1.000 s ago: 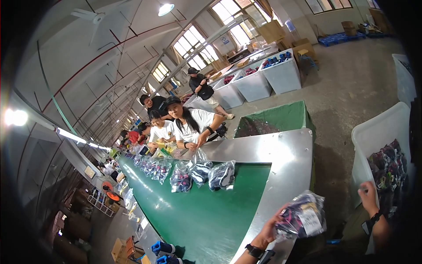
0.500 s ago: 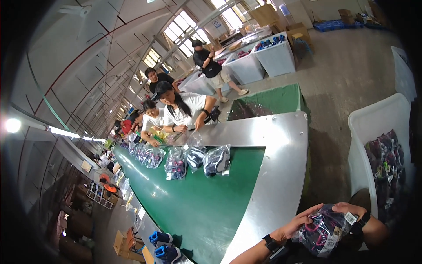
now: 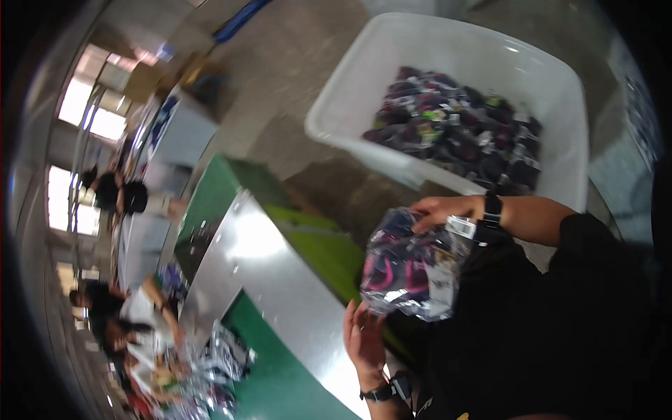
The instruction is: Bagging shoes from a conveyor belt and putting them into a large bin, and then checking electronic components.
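A clear plastic bag of dark shoes with pink parts hangs in front of my body, a white barcode label near its upper right corner. My right hand grips the bag's upper edge, thumb over the front. Below the bag's lower left corner is my left hand, palm turned up with its fingers stretched out and apart; whether the fingertips touch the plastic I cannot tell. Beyond my hands stands a large white bin holding a heap of similar bagged dark shoes.
A metal-edged conveyor table with a green belt lies to my left, bagged shoes at its far side. Several people work there. A green box-like container stands past the table's end. The picture is blurred by motion.
My view has swung right and down, bringing the white bin toward the middle. My left hand has come off the bag's side and opened, while my right hand keeps its hold.
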Available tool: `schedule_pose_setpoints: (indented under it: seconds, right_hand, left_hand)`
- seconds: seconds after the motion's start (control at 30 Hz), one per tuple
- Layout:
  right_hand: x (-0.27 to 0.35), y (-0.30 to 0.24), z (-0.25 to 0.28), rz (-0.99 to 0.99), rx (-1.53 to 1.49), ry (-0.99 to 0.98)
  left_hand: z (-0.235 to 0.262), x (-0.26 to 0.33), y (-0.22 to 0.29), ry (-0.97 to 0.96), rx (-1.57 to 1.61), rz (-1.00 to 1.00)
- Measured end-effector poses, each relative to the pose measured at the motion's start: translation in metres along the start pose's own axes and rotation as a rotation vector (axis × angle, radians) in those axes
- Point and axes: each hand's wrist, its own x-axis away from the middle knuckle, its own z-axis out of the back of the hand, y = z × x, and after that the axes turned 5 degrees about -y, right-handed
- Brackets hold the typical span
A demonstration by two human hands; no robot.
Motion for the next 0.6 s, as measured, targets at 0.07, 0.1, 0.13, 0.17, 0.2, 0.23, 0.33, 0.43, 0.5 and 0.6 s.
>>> schedule_pose_setpoints:
  seconds: [0.07,0.1,0.13,0.17,0.2,0.23,0.33,0.43,0.5,0.6]
  right_hand:
    - [0.018,0.006,0.032,0.081,-0.076,0.134]
    - [0.026,0.013,0.045,0.153,-0.132,0.181]
    - [0.035,0.016,0.051,0.201,-0.124,0.288]
    - [0.046,0.033,0.079,0.224,-0.018,0.426]
    - [0.059,0.028,0.076,0.243,-0.216,0.522]
    - [0.074,0.018,0.073,0.265,-0.408,0.618]
    - [0.110,0.020,0.112,0.439,-0.343,0.348]
    - [0.136,-0.001,0.108,0.463,-0.346,0.536]
    - [0.159,-0.003,0.124,0.454,-0.354,0.617]
    - [0.180,-0.007,0.152,0.452,-0.235,0.781]
  left_hand:
    - [0.011,0.002,-0.006,0.070,-0.099,-0.026]
    - [0.018,0.003,-0.005,0.104,-0.117,-0.013]
    - [0.026,0.006,-0.002,0.129,-0.154,0.000]
    - [0.031,0.005,-0.001,0.145,-0.174,0.008]
    - [0.047,0.010,0.002,0.171,-0.173,-0.010]
    - [0.044,0.006,0.006,0.192,-0.166,-0.031]
    - [0.039,0.005,0.018,0.289,-0.112,-0.014]
    - [0.067,0.003,0.022,0.418,-0.096,0.067]
    - [0.059,-0.003,0.022,0.370,-0.092,0.055]
    - [0.063,-0.005,0.023,0.378,-0.100,0.072]
